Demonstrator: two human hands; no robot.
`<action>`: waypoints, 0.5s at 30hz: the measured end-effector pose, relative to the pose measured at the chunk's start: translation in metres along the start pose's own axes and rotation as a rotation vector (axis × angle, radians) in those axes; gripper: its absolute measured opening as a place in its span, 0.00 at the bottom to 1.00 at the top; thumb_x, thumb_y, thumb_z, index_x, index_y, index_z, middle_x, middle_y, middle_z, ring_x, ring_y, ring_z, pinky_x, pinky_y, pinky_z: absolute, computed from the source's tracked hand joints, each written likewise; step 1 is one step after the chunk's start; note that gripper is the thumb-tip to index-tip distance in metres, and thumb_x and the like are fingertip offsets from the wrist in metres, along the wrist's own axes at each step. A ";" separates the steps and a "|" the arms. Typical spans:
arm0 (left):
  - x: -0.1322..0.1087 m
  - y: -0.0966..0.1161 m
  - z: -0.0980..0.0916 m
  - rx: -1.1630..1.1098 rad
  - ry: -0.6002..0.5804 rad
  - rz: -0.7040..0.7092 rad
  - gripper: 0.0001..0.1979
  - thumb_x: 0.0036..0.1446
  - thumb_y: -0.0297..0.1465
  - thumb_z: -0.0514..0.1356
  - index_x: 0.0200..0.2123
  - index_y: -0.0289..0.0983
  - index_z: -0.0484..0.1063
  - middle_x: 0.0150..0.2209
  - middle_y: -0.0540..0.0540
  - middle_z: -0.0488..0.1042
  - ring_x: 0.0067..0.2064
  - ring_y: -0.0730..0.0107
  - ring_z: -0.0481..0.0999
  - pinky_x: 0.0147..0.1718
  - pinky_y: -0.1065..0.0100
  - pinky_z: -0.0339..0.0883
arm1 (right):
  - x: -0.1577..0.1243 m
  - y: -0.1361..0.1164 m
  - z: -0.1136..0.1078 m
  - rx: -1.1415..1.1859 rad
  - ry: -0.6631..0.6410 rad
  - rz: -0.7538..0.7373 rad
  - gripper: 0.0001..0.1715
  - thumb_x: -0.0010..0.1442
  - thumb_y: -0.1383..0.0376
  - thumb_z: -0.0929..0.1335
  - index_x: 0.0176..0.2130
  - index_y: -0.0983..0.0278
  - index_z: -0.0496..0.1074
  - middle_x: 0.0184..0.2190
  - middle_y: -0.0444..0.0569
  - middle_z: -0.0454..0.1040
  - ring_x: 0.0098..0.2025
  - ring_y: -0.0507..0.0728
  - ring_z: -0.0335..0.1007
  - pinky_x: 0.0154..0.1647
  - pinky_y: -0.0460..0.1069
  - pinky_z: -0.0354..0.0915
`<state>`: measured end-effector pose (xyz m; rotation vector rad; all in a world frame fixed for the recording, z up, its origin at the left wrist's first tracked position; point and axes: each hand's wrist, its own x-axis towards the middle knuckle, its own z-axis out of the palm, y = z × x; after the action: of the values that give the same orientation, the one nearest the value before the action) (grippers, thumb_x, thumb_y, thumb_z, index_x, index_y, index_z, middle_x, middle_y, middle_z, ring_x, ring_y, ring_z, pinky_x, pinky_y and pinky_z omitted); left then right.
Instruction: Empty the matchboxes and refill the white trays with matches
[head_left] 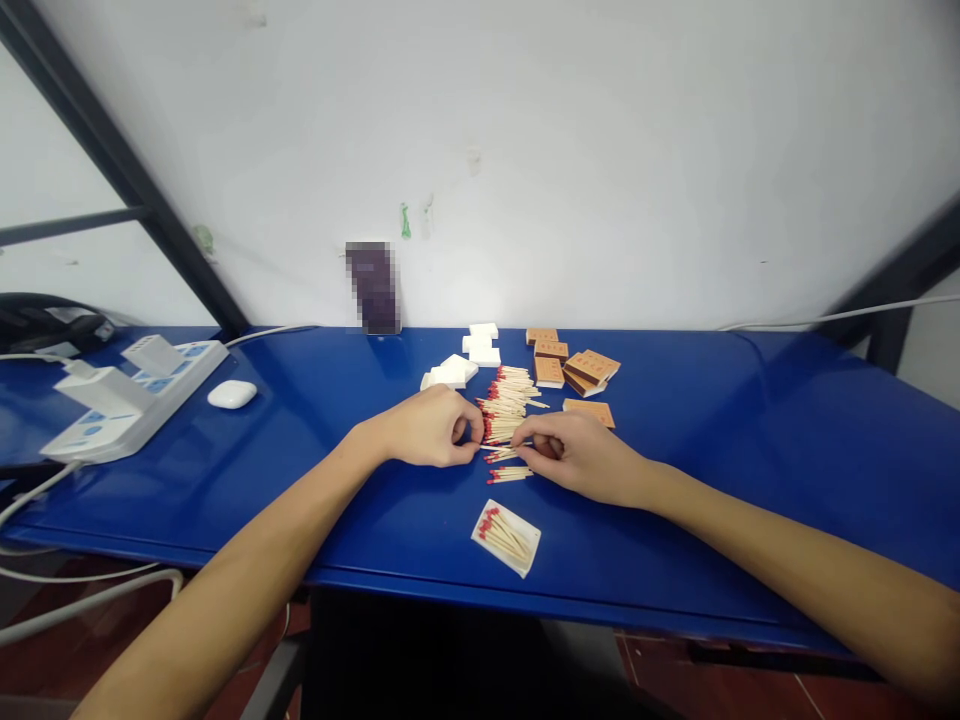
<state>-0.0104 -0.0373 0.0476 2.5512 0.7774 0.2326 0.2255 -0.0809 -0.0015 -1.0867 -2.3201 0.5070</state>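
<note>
1. From where I stand, the person's left hand [431, 428] has thumb and forefinger brought narrowly together, pinching the left end of a single matchstick [497, 448].
2. The right hand [581, 455] meets the other end, its thumb and forefinger also drawn close on the wood, so the stick lies level between the two sets of fingertips.
3. Just beyond that stick, a loose pile of matches [511, 405] spreads away from the person, red heads mostly to the left; its near part lies right beside both hands' fingertips.
4. On the near side of the fingers, a short row of matches [510, 474] lies on the blue desk [675, 560], heads to the left as well.
5. Nearer the person, apart from both hands, a filled tray [530, 567] sits askew near the desk's front edge, with matches [506, 535] inside, their red heads gathered toward its left end.
6. Past the left hand I see white trays [450, 374], a few overlapping, and more farther back by the wall.
7. Past the right hand lie orange matchbox sleeves [549, 372], some stacked crookedly; one sleeve [592, 409] rests just behind that hand.
8. Well off to the left are a white case [232, 394] and a power strip [120, 440].
</note>
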 end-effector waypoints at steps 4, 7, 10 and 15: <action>0.000 0.000 0.000 -0.012 0.004 0.003 0.03 0.48 0.25 0.61 0.28 0.34 0.76 0.18 0.55 0.67 0.19 0.80 0.64 0.22 0.77 0.57 | -0.001 0.000 0.000 0.016 -0.005 0.012 0.06 0.60 0.67 0.66 0.36 0.62 0.74 0.18 0.38 0.61 0.20 0.49 0.56 0.24 0.44 0.53; 0.000 0.000 0.001 -0.022 0.008 0.010 0.03 0.48 0.25 0.61 0.28 0.34 0.76 0.18 0.54 0.67 0.19 0.80 0.64 0.22 0.77 0.57 | -0.001 -0.001 -0.001 0.013 -0.015 0.021 0.06 0.59 0.67 0.66 0.36 0.63 0.74 0.18 0.39 0.62 0.20 0.49 0.56 0.24 0.45 0.53; 0.000 -0.002 0.002 -0.024 0.009 0.013 0.03 0.48 0.26 0.62 0.28 0.34 0.76 0.18 0.54 0.67 0.19 0.80 0.63 0.22 0.76 0.57 | 0.000 -0.002 -0.002 0.016 -0.031 0.032 0.06 0.59 0.67 0.66 0.34 0.63 0.74 0.18 0.39 0.61 0.20 0.49 0.56 0.24 0.45 0.53; 0.000 -0.002 0.002 -0.014 0.011 0.017 0.03 0.48 0.25 0.61 0.28 0.34 0.76 0.18 0.55 0.68 0.18 0.81 0.63 0.22 0.77 0.57 | 0.001 -0.004 -0.004 0.031 -0.042 0.036 0.06 0.59 0.66 0.66 0.32 0.63 0.72 0.18 0.38 0.61 0.21 0.49 0.56 0.24 0.45 0.53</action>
<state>-0.0109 -0.0367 0.0447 2.5469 0.7556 0.2567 0.2248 -0.0819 0.0037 -1.1151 -2.3249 0.5832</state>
